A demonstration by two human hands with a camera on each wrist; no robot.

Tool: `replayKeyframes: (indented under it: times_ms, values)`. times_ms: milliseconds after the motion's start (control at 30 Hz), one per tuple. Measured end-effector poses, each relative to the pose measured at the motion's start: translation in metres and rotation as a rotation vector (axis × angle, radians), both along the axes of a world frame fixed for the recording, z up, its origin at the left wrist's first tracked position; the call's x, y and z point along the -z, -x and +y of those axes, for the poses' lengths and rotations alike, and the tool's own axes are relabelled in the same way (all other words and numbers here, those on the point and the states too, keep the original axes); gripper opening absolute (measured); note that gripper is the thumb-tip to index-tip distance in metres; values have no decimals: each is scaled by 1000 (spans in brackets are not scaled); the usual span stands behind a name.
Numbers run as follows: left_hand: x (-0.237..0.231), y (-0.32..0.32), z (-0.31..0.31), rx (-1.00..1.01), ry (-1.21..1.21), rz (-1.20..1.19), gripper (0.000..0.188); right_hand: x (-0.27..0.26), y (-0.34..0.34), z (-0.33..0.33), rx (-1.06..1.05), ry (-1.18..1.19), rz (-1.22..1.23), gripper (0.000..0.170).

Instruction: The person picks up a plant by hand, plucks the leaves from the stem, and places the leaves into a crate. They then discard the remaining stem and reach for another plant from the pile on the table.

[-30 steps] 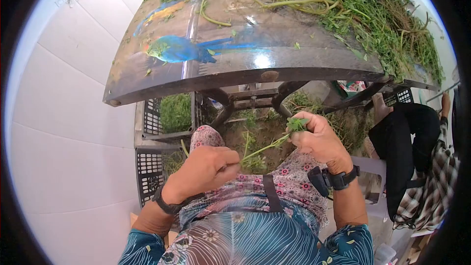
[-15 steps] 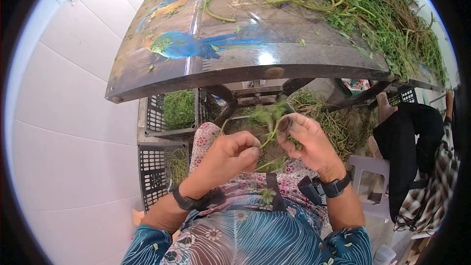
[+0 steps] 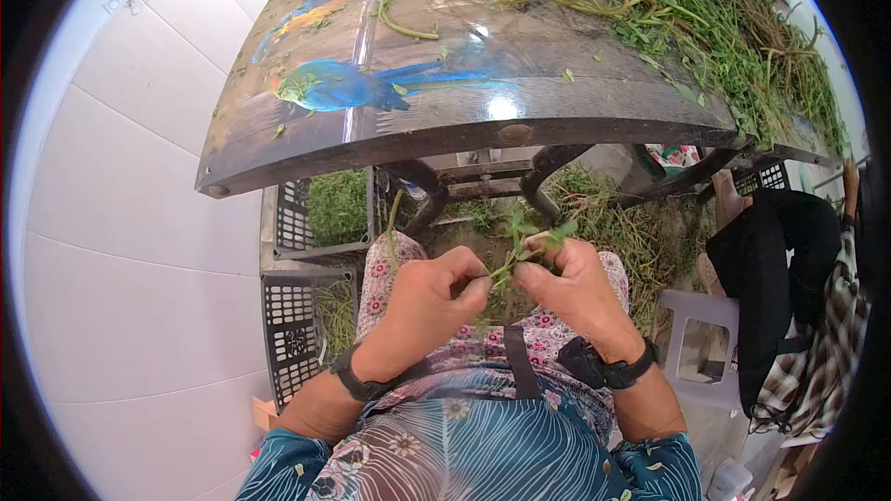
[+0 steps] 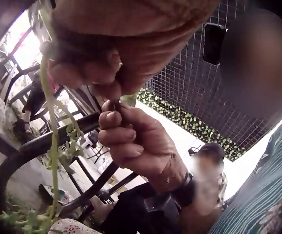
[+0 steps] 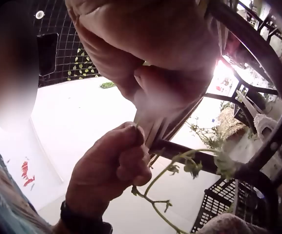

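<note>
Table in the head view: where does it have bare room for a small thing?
The table has its widest nearly bare patch at the front edge, between the painted bird and the heaped greens; a smaller one lies between the bird and the front left corner. Back and right are crowded with greens.

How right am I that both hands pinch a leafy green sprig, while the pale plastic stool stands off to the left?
Not quite: the head view shows the pale plastic stool off to the right. The left hand and right hand do both pinch the leafy green sprig.
</note>
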State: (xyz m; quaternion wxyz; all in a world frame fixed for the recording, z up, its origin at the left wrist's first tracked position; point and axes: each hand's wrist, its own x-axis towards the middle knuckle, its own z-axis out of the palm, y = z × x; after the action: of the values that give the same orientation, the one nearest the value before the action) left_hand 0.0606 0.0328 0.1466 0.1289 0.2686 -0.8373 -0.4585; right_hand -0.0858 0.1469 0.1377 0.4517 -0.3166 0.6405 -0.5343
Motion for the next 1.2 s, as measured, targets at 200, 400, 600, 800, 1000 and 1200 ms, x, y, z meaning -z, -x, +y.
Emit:
replayKeyframes:
  times_ms: [200,400,600,800,1000,1200]
  values:
    - [6,1,1,35,96,33,4,-5,5,1,-91,-103,175,27]
    - [4,-1,1,68,101,62,4,27,15,1,176,21,364,20]
    - [7,-2,-4,82,195,65,4,0,26,17,292,161,-337,16]
    - [5,2,2,93,236,12,6,-18,7,13,85,112,447,20]
    - [3,0,5,113,228,-12,4,-3,-1,5,46,59,641,15]
    - [7,1,4,113,221,39,5,29,30,11,365,26,592,16]
